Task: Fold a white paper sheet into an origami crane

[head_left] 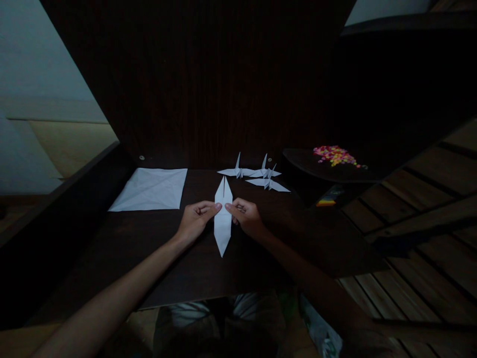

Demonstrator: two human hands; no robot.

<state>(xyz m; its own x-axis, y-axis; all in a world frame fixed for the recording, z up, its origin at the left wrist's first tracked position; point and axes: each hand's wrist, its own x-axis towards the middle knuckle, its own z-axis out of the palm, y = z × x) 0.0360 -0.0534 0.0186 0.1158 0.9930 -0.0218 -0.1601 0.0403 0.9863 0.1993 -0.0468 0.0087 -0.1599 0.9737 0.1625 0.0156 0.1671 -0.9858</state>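
Between my two hands is a white folded origami paper (222, 228), a long diamond shape with a slit running down from its upper tip. My left hand (197, 216) pinches its left edge near the middle, thumb on top. On the opposite edge my right hand (246, 215) pinches it the same way, with the fingers curled behind. Three white paper cranes (237, 172) stand close together just beyond, toward the back of the dark desk. To the left lies a white creased sheet of paper (152, 190), spread flat.
The dark wooden desk (179, 268) has a tall back panel (208, 84) and a raised left side (63, 199). On a small rounded shelf (298, 160) at right sits a pile of small colourful pieces (335, 155). Wooden slats (417, 219) show at far right.
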